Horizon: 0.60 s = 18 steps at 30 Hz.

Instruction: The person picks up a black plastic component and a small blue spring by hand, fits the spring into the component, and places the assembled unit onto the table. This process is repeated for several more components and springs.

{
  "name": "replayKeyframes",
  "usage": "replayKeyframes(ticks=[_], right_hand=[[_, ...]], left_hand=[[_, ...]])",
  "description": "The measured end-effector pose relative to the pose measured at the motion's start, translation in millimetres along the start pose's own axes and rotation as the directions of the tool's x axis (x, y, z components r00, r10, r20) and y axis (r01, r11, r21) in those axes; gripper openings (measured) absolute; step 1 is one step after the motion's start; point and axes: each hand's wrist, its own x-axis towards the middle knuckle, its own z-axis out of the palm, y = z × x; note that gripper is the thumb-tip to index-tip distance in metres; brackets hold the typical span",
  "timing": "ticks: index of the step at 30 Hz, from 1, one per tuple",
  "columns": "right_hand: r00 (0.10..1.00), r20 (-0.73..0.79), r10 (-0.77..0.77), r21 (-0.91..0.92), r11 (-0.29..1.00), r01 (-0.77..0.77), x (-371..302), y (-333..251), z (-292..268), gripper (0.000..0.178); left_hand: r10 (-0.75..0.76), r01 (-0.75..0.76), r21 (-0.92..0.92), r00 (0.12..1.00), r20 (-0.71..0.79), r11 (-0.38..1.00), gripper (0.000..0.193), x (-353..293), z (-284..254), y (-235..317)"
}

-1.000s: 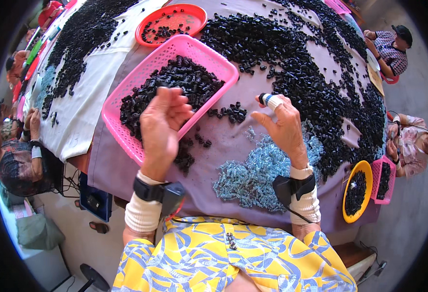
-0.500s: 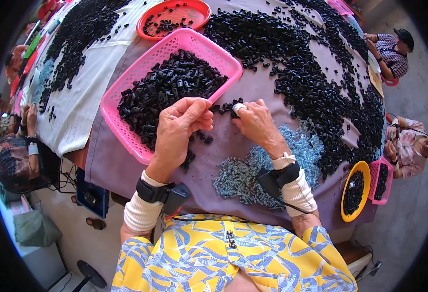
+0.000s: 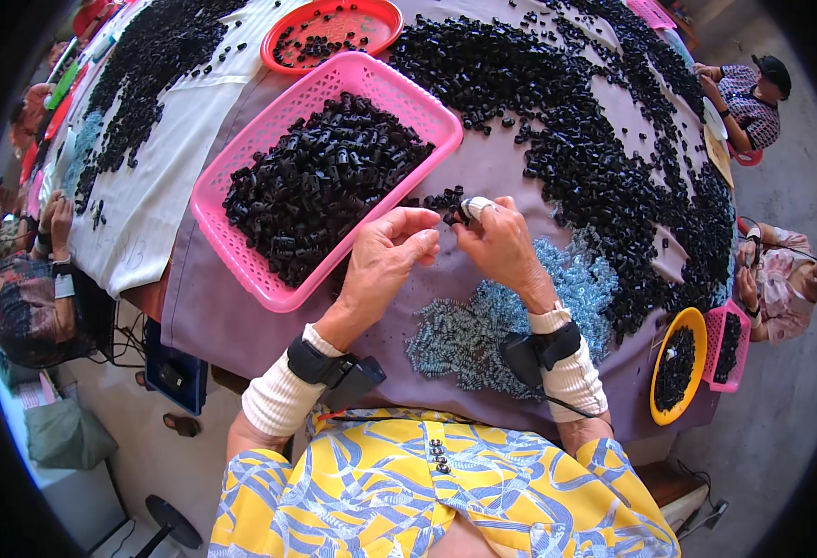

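My left hand [image 3: 385,265] hovers beside the near right edge of a pink plastic basket [image 3: 206,200], its thumb and fingers pinched together. What sits in that pinch is too small to make out. Facing it, my right hand [image 3: 503,244], a white wrap on one finger, is closed on a small black plastic part [image 3: 458,217]. A few loose black parts [image 3: 441,199] lie on the cloth beyond the fingertips. The basket holds a heap of small black plastic parts [image 3: 325,167]. Under and beside my right wrist spreads a pile of small bluish spring-like pieces [image 3: 469,339].
A big heap of black parts [image 3: 557,121] covers the cloth [image 3: 241,298] to the right. A red tray [image 3: 283,63] stands behind the basket. At the right edge are a yellow tray [image 3: 658,391] and a smaller pink basket [image 3: 737,358]. People sit on both sides.
My left hand has come away from over the basket, moving right and nearer to me, toward my right hand. My right hand has shifted slightly right, and a black part shows at its fingertips.
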Motion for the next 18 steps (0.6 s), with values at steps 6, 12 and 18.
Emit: replayKeyframes(ticks=[6, 12, 18], right_hand=[[0.970, 0.033, 0.243, 0.446, 0.865, -0.231, -5.9, -7.3, -7.3, 0.019], [0.970, -0.021, 0.242, 0.568, 0.802, -0.187, 1.0, 11.2, -32.3, 0.013], [0.996, 0.043, 0.083, -0.104, 0.992, -0.078, -22.3, 51.3, -44.3, 0.009]], left_hand=[[-0.004, 0.005, -0.062, 1.000, 0.016, 0.998, 0.024, 7.2, 13.6, -7.0], [0.064, -0.064, -0.060, 0.998, -0.007, 0.996, 0.021, 10.4, 14.5, 2.0], [0.105, -0.103, -0.057, 0.994, 0.026, 0.993, 0.016, 11.7, 12.5, 2.0]])
